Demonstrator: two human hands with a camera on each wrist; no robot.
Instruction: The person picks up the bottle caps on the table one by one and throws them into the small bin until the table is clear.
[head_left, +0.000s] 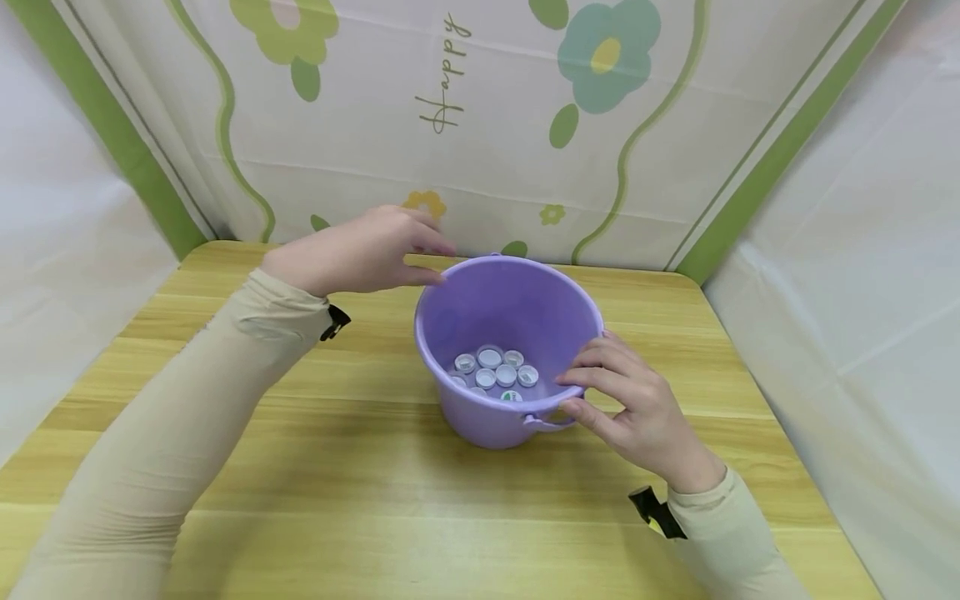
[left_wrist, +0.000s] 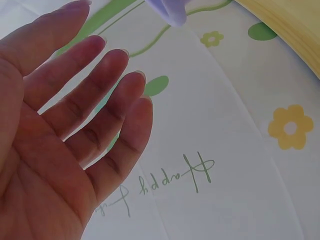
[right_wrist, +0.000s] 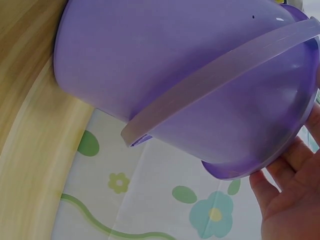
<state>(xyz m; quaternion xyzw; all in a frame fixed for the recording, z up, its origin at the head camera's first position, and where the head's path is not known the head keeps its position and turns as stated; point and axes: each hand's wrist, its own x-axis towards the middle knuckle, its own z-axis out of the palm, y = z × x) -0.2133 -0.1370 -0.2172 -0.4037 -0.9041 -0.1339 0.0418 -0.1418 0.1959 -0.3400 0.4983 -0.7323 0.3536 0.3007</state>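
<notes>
A purple bucket (head_left: 480, 421) stands on the wooden table, its mouth facing up. Several white round caps (head_left: 506, 376) lie on its floor, one with green print; the near rim hides part of some. My right hand (head_left: 641, 408) grips the rim at the near right, fingers over the inner side and thumb outside. In the right wrist view, the bucket's handle (right_wrist: 215, 82) hangs down along the outer wall. Beside the far left rim, my left hand (head_left: 367, 250) hovers with loosely extended fingers and holds nothing. Its palm (left_wrist: 45, 165) shows in the left wrist view.
Behind the wooden table (head_left: 337, 492) hangs a white cloth (head_left: 510, 158) with printed flowers and green vines. White side sheets (head_left: 847, 275) enclose the table at left and right. Both forearms have beige sleeves and black wrist straps.
</notes>
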